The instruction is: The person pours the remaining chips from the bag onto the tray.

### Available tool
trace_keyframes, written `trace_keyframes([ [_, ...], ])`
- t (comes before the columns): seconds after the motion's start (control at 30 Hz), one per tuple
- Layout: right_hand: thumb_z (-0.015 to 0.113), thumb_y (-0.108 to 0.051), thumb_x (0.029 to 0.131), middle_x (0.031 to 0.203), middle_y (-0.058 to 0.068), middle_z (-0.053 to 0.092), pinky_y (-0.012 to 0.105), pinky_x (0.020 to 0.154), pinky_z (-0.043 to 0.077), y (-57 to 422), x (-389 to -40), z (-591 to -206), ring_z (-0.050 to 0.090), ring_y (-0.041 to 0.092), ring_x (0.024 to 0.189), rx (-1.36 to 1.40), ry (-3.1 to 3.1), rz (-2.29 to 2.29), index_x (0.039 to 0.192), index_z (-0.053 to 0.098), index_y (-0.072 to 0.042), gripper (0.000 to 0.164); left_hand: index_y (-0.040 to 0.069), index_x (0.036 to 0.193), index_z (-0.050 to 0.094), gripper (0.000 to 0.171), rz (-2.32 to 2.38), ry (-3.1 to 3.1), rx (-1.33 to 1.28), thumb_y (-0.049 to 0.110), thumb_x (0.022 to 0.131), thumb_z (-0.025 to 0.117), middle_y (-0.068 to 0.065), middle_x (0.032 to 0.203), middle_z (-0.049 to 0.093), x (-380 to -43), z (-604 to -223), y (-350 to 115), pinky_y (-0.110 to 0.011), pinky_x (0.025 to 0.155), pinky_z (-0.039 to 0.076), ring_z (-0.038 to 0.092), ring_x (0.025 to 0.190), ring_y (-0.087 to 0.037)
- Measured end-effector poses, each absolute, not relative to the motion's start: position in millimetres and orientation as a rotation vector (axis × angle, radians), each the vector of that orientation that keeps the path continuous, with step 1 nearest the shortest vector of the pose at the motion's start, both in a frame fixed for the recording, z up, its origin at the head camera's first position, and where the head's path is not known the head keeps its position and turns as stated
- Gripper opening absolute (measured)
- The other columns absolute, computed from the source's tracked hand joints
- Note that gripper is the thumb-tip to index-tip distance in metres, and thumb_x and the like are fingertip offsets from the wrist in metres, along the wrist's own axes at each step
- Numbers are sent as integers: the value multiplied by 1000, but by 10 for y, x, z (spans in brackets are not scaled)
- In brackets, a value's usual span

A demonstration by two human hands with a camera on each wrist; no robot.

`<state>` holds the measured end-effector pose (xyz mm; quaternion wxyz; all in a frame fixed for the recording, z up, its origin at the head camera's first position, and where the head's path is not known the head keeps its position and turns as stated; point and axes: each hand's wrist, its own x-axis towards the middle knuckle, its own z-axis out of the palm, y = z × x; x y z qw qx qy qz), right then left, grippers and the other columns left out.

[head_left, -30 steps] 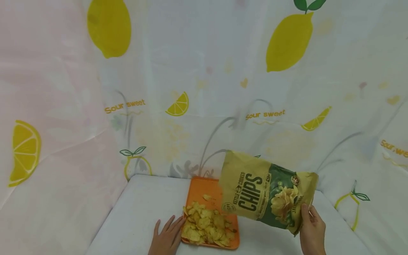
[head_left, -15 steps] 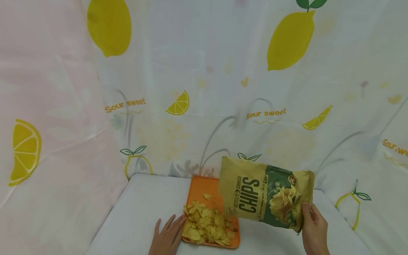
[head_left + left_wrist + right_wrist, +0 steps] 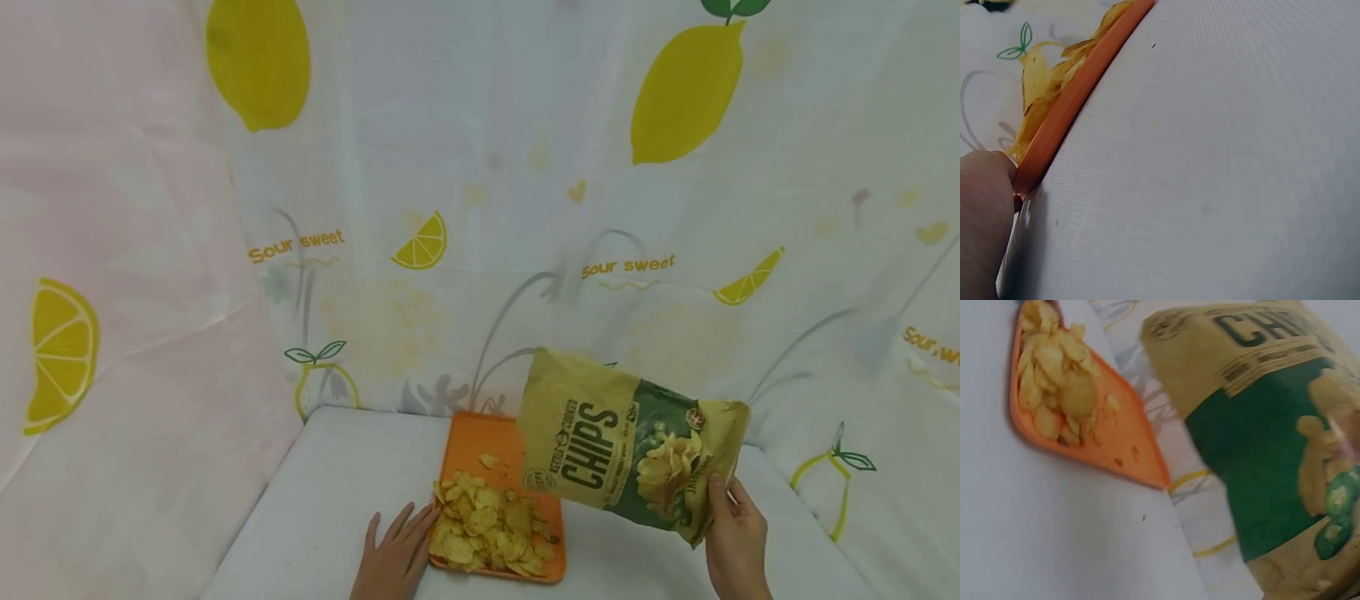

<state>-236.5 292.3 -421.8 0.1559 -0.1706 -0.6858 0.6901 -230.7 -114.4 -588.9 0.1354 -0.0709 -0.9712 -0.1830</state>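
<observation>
In the head view my right hand (image 3: 737, 537) pinches the lower right corner of a gold and green chips bag (image 3: 581, 442). Held in the air and tilted, the bag (image 3: 1254, 456) has its far end partly over the orange tray (image 3: 480, 429). A heap of potato chips (image 3: 491, 525) fills the tray's near half, and a loose chip lies farther up. My left hand (image 3: 393, 558) lies with spread fingers on the table, its fingertips touching the tray's left edge. The left wrist view shows part of that hand (image 3: 985, 215) against the tray's rim (image 3: 1079, 94).
A white table (image 3: 330, 467) carries the tray. Cloth printed with lemons (image 3: 688, 92) hangs behind and to the sides. Small crumbs dot the tabletop beside the tray in both wrist views.
The bag's far end dipped half a second ago and has since risen again, with the right hand shifting slightly. The left hand and the chip heap look the same.
</observation>
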Motion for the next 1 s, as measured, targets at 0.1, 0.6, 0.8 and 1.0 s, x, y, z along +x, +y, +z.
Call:
trace_keyframes([
  [0.1,45,-51,86,88,-30,55,9,65,51,2921,-2352,-4229,56,-14,80,-476,-2122,1834,136,40,-13,63,43,130,41,38,-523,-2809,-204,49,93,32,16,133,50,-2309,-5887,-1142,-57,108,14,43,129,-17],
  [0.6,41,-54,85,99,-25,55,5,66,49,2919,-2342,-4250,54,-19,82,-498,-2076,1893,140,33,-15,68,41,130,42,39,-517,-2816,-214,50,93,32,15,134,49,-2315,-5850,-1143,-57,108,14,42,129,-18],
  [0.8,43,-51,86,87,-31,56,9,64,51,2919,-2336,-4228,56,-15,79,-472,-2128,1856,137,38,-11,65,40,130,43,39,-515,-2806,-214,48,93,34,13,133,51,-2307,-5849,-1141,-57,107,16,43,128,-19],
  [1.0,44,-52,85,96,-27,54,4,67,49,2919,-2323,-4216,53,-19,83,-502,-2017,1936,139,34,-13,68,40,130,43,40,-511,-2796,-221,51,94,30,14,132,51,-2302,-5865,-1143,-57,107,17,44,127,-18],
])
